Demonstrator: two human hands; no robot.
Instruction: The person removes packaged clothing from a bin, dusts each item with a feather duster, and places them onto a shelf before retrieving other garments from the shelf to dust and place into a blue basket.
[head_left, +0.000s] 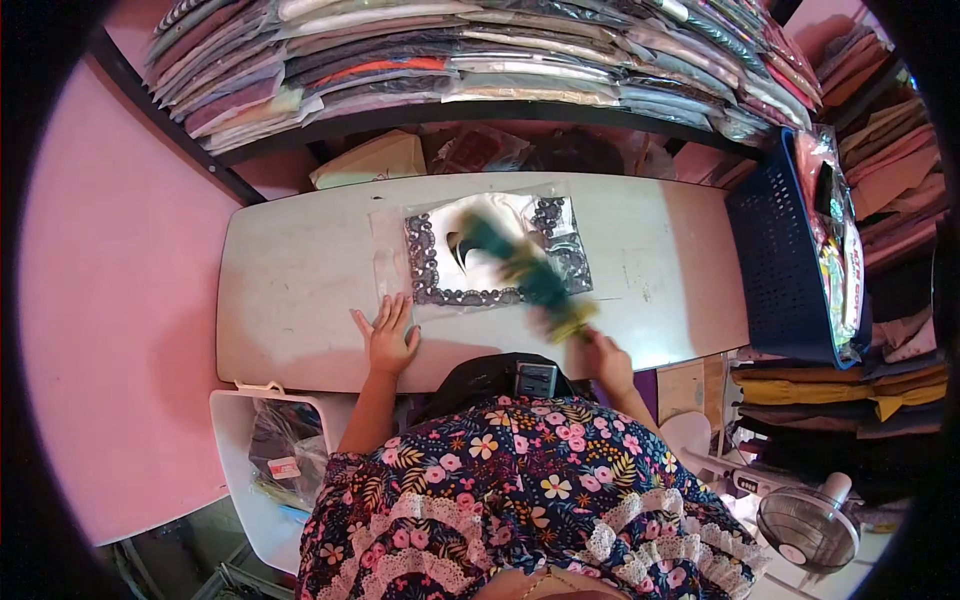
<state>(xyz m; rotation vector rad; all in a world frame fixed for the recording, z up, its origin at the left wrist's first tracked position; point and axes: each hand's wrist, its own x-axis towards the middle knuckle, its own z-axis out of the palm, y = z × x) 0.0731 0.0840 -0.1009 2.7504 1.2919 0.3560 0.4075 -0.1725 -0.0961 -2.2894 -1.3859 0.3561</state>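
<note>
A white folded garment with a black lace-like border [424, 262] lies flat in a clear plastic bag on the pale table [300, 250]. My left hand [390, 338] rests with fingers spread on the tabletop, its fingertips right at the bag's lower left corner. In my right hand [608, 362], near the table's front edge, is the handle end of a green and yellow duster [540, 280]. The duster is smeared by motion and slants up and left across the bag, hiding part of the garment.
Stacks of bagged clothes [380, 70] fill a shelf behind the table. A blue basket [775, 260] holding packages stands at the right end. A white bin [232, 450] with plastic-wrapped items sits at lower left, and a fan [808, 528] at lower right.
</note>
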